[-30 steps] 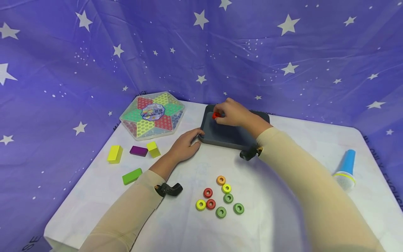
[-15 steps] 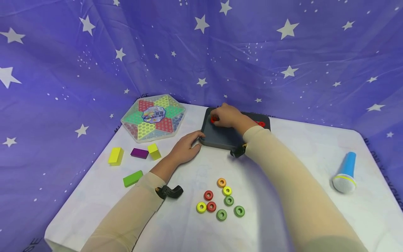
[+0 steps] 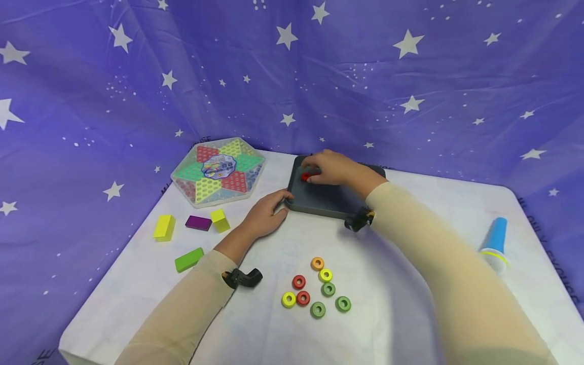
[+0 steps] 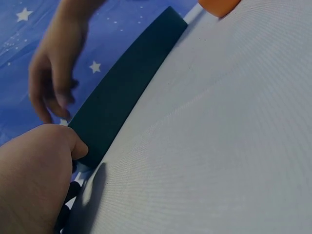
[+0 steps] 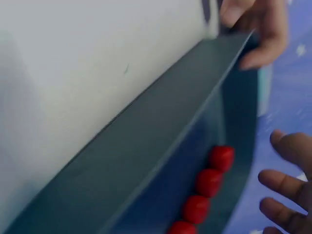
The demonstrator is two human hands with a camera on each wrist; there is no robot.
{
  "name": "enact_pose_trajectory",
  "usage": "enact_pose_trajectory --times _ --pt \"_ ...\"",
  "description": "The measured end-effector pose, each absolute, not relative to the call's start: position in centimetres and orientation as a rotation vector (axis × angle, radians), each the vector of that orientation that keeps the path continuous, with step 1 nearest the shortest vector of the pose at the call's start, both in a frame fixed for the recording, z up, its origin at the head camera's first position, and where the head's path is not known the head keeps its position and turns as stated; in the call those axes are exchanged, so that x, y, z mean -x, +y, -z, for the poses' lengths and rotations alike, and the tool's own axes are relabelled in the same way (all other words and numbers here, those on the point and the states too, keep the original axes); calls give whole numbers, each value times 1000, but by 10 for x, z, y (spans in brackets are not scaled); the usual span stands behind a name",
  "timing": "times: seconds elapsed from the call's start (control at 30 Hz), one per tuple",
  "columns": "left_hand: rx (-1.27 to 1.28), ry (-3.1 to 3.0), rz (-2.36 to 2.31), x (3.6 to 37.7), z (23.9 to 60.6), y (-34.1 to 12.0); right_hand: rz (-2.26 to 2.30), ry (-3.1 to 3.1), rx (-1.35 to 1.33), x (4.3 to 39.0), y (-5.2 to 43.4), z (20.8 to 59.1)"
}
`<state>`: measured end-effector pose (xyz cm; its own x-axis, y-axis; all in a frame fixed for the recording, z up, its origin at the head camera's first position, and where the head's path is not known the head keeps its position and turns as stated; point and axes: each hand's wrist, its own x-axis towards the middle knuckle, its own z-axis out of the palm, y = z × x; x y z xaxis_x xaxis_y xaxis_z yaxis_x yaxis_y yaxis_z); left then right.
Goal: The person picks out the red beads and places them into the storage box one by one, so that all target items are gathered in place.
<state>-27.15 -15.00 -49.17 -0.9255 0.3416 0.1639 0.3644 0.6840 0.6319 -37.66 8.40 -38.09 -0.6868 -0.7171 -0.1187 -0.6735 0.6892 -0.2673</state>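
Observation:
My left hand [image 3: 265, 215] holds the near left corner of a dark grey tray [image 3: 321, 202]. In the left wrist view, its thumb lies against the tray's outer wall [image 4: 124, 87]; the right wrist view shows a finger over the rim. My right hand [image 3: 335, 168] hovers over the tray's left part, near a red ring [image 3: 305, 177]. From the right wrist, that hand's fingers [image 5: 280, 184] appear spread apart, clear of the ring. Several red rings [image 5: 208, 182] lie in a row inside the tray. The right forearm covers part of the tray in the head view.
Loose red, yellow, green and orange rings [image 3: 328, 289] lie on the near table. Left are yellow blocks [image 3: 164, 228], a purple block [image 3: 198, 223] and a green block [image 3: 189, 259]. A Chinese checkers box [image 3: 219, 171] stands behind; a blue toy microphone [image 3: 496, 238] lies right.
My right hand has lowered a red ring into the tray's left side and let go of it, its fingers now apart. The left hand stays at the tray's corner.

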Motion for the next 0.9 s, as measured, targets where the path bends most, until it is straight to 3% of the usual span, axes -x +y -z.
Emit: enact_pose_trajectory --times 0.27,0.5,0.9 --pt "621 -2839 1079 272 495 -151 496 2470 1398 297 91 357" --pt "621 -2815 1092 276 490 -150 385 2310 1534 228 85 383" --pt "597 -2827 1088 273 490 -150 231 2273 1828 191 79 433"
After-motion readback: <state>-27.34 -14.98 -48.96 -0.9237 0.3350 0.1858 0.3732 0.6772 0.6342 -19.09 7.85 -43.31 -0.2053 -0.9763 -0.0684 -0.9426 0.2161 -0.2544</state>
